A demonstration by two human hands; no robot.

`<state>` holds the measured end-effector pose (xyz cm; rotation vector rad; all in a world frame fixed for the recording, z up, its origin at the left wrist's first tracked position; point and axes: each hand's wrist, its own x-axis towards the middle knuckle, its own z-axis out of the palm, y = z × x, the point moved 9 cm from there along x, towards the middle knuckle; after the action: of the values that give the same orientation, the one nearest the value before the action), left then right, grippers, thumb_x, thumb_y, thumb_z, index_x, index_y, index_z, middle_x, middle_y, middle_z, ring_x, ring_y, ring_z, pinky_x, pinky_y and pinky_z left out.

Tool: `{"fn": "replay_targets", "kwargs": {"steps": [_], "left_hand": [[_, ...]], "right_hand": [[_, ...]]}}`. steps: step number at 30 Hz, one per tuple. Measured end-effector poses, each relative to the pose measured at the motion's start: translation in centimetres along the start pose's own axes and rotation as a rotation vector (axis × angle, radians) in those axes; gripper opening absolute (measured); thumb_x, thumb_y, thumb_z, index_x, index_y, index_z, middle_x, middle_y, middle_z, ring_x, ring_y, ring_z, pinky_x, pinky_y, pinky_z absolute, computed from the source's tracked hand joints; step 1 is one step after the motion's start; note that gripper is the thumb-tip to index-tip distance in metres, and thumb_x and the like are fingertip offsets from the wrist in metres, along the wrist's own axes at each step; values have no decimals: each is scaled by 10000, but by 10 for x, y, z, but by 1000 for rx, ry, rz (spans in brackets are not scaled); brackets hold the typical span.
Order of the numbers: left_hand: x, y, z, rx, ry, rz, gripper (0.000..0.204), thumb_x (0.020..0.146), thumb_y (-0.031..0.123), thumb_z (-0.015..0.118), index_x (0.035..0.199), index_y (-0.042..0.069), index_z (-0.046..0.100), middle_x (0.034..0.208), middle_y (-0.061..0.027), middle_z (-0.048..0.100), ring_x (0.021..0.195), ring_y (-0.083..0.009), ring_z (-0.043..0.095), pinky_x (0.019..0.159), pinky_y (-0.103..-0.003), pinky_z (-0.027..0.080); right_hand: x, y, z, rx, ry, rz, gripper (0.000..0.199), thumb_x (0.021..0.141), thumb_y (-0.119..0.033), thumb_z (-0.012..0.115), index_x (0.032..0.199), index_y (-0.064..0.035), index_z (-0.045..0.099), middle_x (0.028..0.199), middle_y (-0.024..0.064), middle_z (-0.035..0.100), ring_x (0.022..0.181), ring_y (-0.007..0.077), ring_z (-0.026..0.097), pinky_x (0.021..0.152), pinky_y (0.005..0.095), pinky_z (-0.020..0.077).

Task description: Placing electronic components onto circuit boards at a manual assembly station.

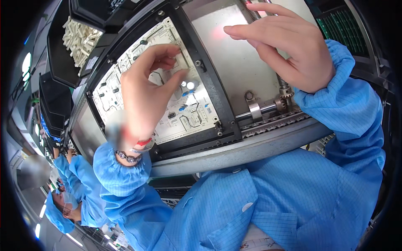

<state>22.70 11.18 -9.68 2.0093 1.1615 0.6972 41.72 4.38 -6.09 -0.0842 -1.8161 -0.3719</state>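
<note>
Item: one white circuit board (167,108), seated in a black carrier frame (222,104) on a conveyor line; the board lies under the left hand.

Left hand (146,90): raised over the board, thumb and forefinger pinched together at the board's upper right edge. What sits between the fingertips is too small to tell; possibly a small part.

Right hand (284,46): released, fingers loosely spread, hovering over the bare metal plate (234,58) to the right of the frame, holding nothing.

Count:
- boards: one
- blue capacitors (183,108) on the board: a handful, not countable exactly
- threaded rod (281,81) with a small gear: one, beside the right wrist
- bin of white plastic parts (79,39): one, upper left
- rack of green boards (341,27): one, upper right
- other people (67,205) in blue smocks: at least one, lower left

Risks, as judged:
- The pinch is fine and high; a slip could drop the piece onto the populated board.
- The right sleeve (335,100) hangs near the gear and rod; loose cuff fabric could catch there.
- Pressing at the board's edge might tilt it in the frame.
</note>
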Motion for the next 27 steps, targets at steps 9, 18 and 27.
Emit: {"fn": "replay_targets", "kwargs": {"steps": [9,18,27], "left_hand": [[13,33,7,292,-84,118,331,641,-37,717,953,21,623,886,-95,642,780,-214,618,713,-287,497],[-45,36,-24,305,-157,162,290,803,125,655,1082,53,616,923,-135,645,829,-304,610,734,-351,487],[-312,30,-191,214,695,-380,206,861,104,593,1036,1,626,970,-130,662,849,-214,635,744,-281,481]], "right_hand": [[25,-9,-6,-49,-136,20,286,737,-4,592,1018,12,644,733,114,650,674,255,630,842,390,493],[-15,-2,62,107,-911,1099,220,919,-159,486,1020,-23,626,798,129,643,771,250,621,704,342,459],[0,-62,100,132,-1082,1314,365,972,-266,412,762,16,510,601,116,536,584,193,548,572,331,409]]}}
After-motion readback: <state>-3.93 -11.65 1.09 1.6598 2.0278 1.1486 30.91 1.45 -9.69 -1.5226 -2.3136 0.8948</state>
